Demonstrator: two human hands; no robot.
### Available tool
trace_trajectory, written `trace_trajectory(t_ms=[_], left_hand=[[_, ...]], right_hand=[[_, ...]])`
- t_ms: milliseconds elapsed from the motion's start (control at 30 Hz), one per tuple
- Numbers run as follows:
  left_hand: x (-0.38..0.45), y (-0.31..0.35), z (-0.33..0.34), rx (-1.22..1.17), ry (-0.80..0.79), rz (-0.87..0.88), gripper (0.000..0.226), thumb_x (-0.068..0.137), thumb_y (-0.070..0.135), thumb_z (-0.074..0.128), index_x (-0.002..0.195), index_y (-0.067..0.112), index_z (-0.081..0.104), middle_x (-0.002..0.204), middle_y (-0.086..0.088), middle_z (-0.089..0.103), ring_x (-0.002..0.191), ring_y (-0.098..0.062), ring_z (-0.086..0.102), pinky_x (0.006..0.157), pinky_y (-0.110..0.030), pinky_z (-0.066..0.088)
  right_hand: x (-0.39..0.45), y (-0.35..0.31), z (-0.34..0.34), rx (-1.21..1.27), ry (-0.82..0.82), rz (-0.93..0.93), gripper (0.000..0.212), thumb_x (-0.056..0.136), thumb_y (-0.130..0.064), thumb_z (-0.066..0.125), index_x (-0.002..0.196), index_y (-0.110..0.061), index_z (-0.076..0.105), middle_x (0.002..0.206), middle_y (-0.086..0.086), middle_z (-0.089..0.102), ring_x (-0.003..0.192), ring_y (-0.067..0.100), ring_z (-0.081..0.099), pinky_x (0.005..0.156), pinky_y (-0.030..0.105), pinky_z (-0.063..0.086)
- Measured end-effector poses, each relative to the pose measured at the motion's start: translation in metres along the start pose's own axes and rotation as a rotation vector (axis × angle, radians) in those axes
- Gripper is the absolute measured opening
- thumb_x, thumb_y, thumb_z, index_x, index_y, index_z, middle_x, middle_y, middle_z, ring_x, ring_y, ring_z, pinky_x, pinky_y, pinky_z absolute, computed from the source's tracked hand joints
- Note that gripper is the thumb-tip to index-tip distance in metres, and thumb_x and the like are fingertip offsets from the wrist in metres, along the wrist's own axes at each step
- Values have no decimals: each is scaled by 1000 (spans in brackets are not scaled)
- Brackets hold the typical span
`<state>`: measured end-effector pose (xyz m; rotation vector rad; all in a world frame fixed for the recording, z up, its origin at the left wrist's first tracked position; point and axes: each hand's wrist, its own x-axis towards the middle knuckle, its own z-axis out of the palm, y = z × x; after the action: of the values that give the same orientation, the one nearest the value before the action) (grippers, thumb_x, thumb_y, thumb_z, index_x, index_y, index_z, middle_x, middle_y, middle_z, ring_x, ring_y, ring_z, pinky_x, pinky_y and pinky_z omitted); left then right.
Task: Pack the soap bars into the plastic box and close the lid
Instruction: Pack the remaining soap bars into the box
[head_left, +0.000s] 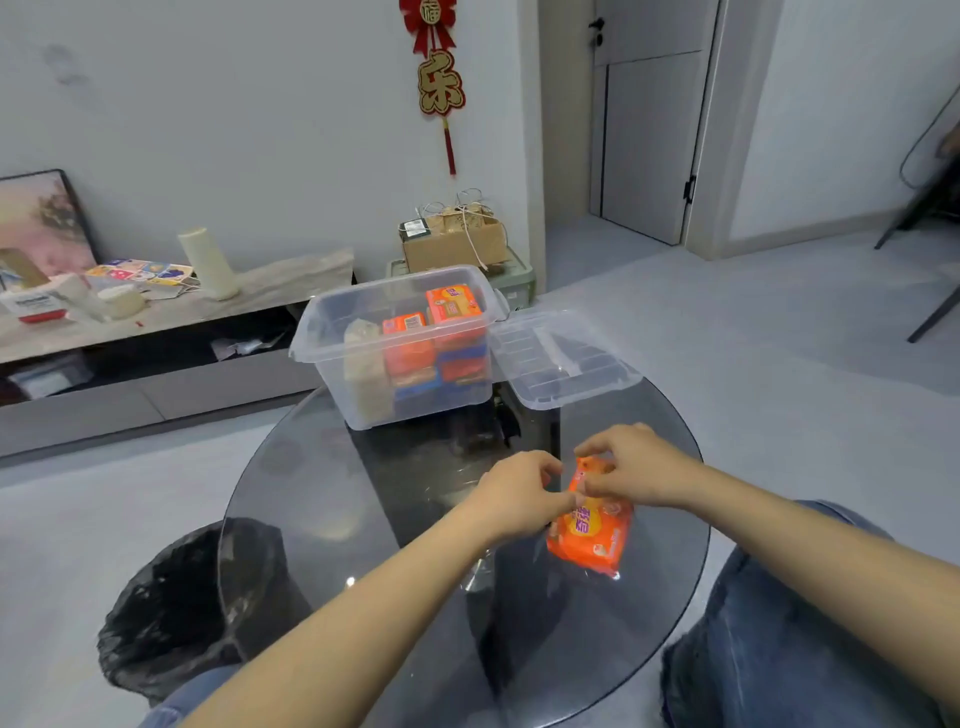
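The round smoked-glass table (322, 519) fills the space in front of me, my knees in blue jeans (769, 649) on either side and a black bin bag (171, 613) on the floor to the left, showing partly through the glass. At the far edge of the table stands the clear plastic box (400, 358), open at the top, well apart from my hands and straight ahead of them. Inside it I see orange-wrapped soap bars (452, 306) stacked toward its right side, blue packs beneath them, and a pale beige bar (366, 364) standing on the left. The transparent lid (563, 358) lies off the box, just beside it on the right, one edge touching the box's rim, its ribbed surface facing up.

Closer in, both my hands meet over the near-right part of the table. Between them is one orange soap pack (592, 530), glossy plastic wrap with purple lettering on a yellow patch, tilted with its lower end toward me. My left hand (519, 493) is curled shut, fingertips pinching the pack's upper left edge. My right hand (636, 465) comes in from the other side, fingers bent and nipping the pack's top end. Whether the pack's lower end touches the glass, I can't tell.
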<state>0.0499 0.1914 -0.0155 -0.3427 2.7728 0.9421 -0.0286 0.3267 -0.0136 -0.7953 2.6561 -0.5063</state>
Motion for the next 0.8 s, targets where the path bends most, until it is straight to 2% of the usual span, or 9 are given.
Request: trace_trajectory(t_ms=[133,267,333,400,467,533,567,667,800], left_hand=[[-3,5,15,13,-113,-32,47,81,35,67,121,14,58,121,-6,66,109,-23,62,93,-36,49],[0,7,24,4,-122,-69,41,82,33,65,117,10,62,117,-10,68,103,-26,64,87,-34,50],[4,6,29,-47,-103,-90,39,83,31,66,115,9,63,116,-12,68,96,-24,63,87,-35,51],[5,4,33,-142,-89,-132,39,82,27,67,118,11,61,118,-11,67,98,-23,63,90,-35,51],[7,1,34,-277,-53,-176,42,83,20,66,123,13,58,122,-9,65,105,-24,63,91,-34,50],[10,-5,32,-394,-15,-203,42,83,12,64,124,13,58,123,-10,65,100,-23,63,92,-35,51],[12,-8,29,-434,-1,-209,39,83,9,63,122,14,58,122,-12,65,97,-24,63,88,-35,53],[14,-17,16,-531,26,-216,30,84,11,66,111,19,55,112,-17,68,84,-27,67,62,-29,53],[7,-25,-18,-779,85,-224,30,84,7,67,111,15,57,83,-7,66,46,-7,64,42,-20,49]], right_hand=[[-5,14,11,-72,-44,64,61,76,-37,67,135,-30,50,126,7,57,125,30,45,102,32,35],[-10,21,16,-8,-31,117,67,77,-39,68,139,-33,41,133,6,53,127,27,42,104,35,33],[-9,22,20,126,-35,170,74,76,-35,72,141,-31,38,134,9,51,121,27,51,98,38,47],[-9,19,24,304,-12,219,79,74,-24,77,143,-26,38,136,11,48,115,30,57,85,40,57],[-7,16,28,425,30,239,80,71,-14,79,142,-20,41,135,12,50,113,31,59,80,43,59],[-4,14,33,577,65,241,77,71,-4,78,140,-14,46,129,13,57,108,32,63,78,44,59],[-3,13,34,649,79,241,74,71,1,77,138,-11,47,127,14,60,107,31,64,78,44,59],[3,6,32,744,128,202,71,71,5,76,136,-8,50,126,14,62,100,23,62,88,44,56],[13,-16,19,828,169,118,68,70,-1,79,133,-10,53,126,13,62,104,21,61,96,44,52]])
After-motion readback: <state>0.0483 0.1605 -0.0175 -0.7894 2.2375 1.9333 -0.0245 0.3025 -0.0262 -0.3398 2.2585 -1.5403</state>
